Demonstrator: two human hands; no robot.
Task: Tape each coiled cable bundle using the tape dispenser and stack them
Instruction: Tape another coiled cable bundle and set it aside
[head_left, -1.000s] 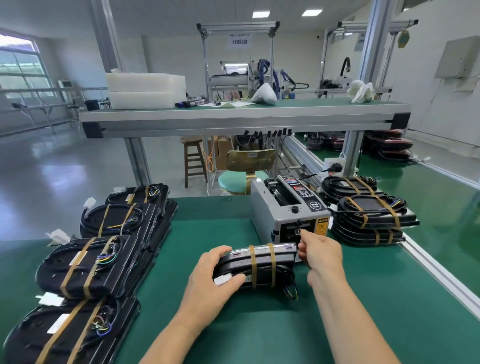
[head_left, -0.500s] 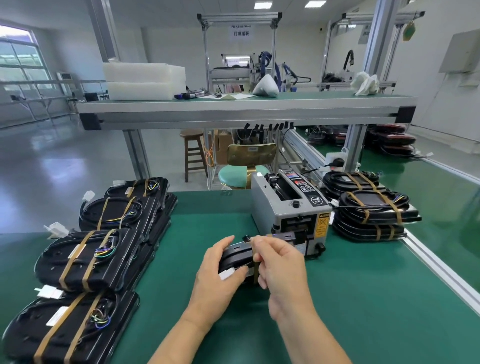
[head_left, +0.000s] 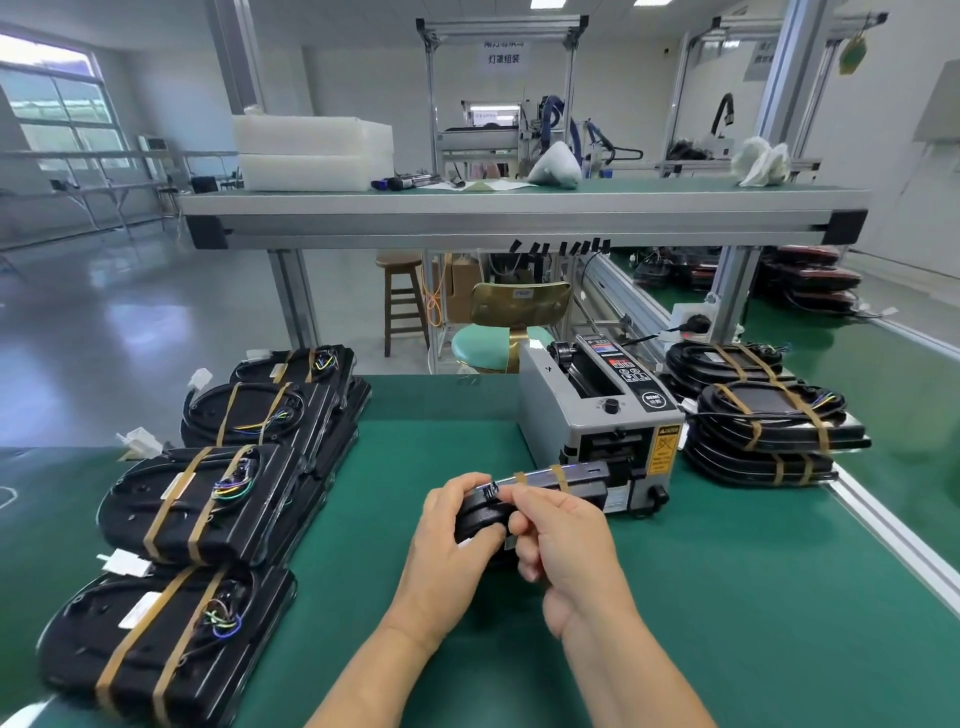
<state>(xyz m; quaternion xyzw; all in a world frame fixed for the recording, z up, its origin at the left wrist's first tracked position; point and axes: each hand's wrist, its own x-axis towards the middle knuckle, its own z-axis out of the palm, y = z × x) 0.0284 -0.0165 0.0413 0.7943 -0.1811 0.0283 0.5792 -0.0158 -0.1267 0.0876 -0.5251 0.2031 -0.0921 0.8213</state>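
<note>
The black, flat coiled cable bundle (head_left: 540, 478) was standing on edge just in front of the grey boxy tape dispenser (head_left: 597, 415), two brown tape bands already round it. The left hand (head_left: 452, 525) had its fingers wrapped round the near end. The right hand (head_left: 566, 540) was pinching the top edge, maybe pressing a strip down, couldn't really tell. So I'd say nearly taped, stacking still to do. A taped stack (head_left: 769, 436) sat right of the dispenser on the green tabletop (head_left: 727, 597), with more taped bundles (head_left: 197, 499) along the left.
</note>
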